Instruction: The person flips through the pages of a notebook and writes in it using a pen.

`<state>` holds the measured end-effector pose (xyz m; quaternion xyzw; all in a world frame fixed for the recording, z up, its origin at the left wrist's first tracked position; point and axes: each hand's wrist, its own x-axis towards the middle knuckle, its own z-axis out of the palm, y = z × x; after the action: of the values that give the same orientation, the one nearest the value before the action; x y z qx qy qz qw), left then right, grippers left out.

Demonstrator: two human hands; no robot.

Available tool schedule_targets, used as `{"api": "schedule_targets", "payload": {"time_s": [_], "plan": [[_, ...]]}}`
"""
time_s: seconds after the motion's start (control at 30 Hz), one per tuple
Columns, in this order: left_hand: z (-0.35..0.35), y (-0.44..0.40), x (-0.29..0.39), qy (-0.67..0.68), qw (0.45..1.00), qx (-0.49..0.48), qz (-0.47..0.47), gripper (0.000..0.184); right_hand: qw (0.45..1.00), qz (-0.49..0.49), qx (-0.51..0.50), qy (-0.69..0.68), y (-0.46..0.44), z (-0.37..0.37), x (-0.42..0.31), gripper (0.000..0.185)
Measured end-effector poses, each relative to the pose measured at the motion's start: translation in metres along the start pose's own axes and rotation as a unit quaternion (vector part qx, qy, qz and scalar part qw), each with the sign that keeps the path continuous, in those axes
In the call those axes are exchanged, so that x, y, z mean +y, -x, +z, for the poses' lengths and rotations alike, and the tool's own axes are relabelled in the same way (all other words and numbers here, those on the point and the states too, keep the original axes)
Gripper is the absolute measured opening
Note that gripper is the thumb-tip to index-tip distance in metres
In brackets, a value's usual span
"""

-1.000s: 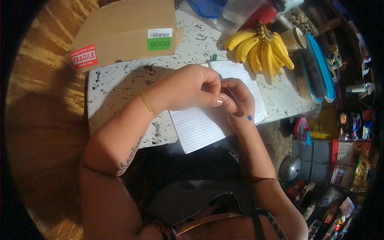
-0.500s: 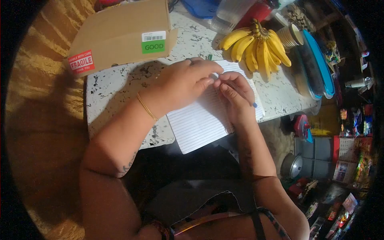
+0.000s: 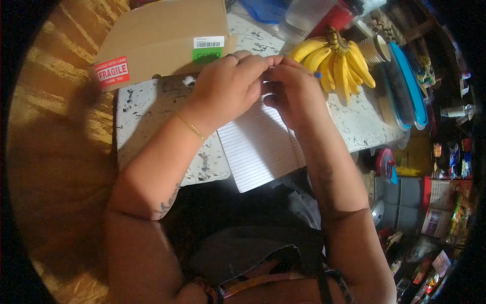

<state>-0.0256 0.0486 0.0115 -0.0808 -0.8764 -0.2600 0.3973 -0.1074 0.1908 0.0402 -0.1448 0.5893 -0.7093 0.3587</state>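
An open lined notebook [image 3: 263, 149] lies on the speckled white table. Over its far part my two hands meet at the fingertips. My right hand [image 3: 296, 88] is closed around a thin pen, whose blue end [image 3: 318, 75] sticks out beside the knuckles near the bananas; the rest of the pen is hidden. My left hand [image 3: 230, 83], with a ring and a gold bracelet at the wrist, has its fingers bent and pressed toward the right fingertips. What it grips, if anything, is hidden.
A cardboard box [image 3: 162, 35] with red and green labels stands at the far left. Bananas [image 3: 340, 66], stacked paper cups [image 3: 374, 49] and blue-lidded containers [image 3: 405, 86] are at the right. A clear container [image 3: 301, 20] stands behind. The speckled table [image 3: 152, 119] ends near my forearms.
Both hands have moved away from my body, toward the notebook's far edge. The right hand has turned, bringing the pen's blue end up from near the wrist to beside the knuckles.
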Motion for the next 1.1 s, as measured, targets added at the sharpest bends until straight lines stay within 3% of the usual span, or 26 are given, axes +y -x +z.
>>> {"api": "schedule_targets", "payload": {"time_s": [0.3,0.57,0.77,0.97,1.1], "plan": [[-0.007,-0.003,-0.003,-0.075,0.996,0.046,0.013,0.011,0.991,0.094,-0.046,-0.081,-0.011,0.009,-0.006,0.019],[-0.013,-0.004,0.001,-0.084,0.995,0.043,0.038,0.014,0.986,0.122,-0.036,-0.105,0.005,0.018,-0.007,0.019],[-0.021,-0.003,0.000,-0.057,0.994,0.013,0.088,0.016,0.979,0.145,-0.084,-0.112,0.012,0.005,-0.010,0.022],[-0.022,-0.003,0.005,-0.028,0.995,-0.017,0.095,0.014,0.974,0.134,-0.148,-0.106,0.016,-0.013,0.000,0.022],[-0.026,-0.007,0.012,-0.115,0.993,0.016,0.029,0.010,0.995,0.058,-0.072,-0.031,0.038,-0.015,-0.001,0.018]]}}
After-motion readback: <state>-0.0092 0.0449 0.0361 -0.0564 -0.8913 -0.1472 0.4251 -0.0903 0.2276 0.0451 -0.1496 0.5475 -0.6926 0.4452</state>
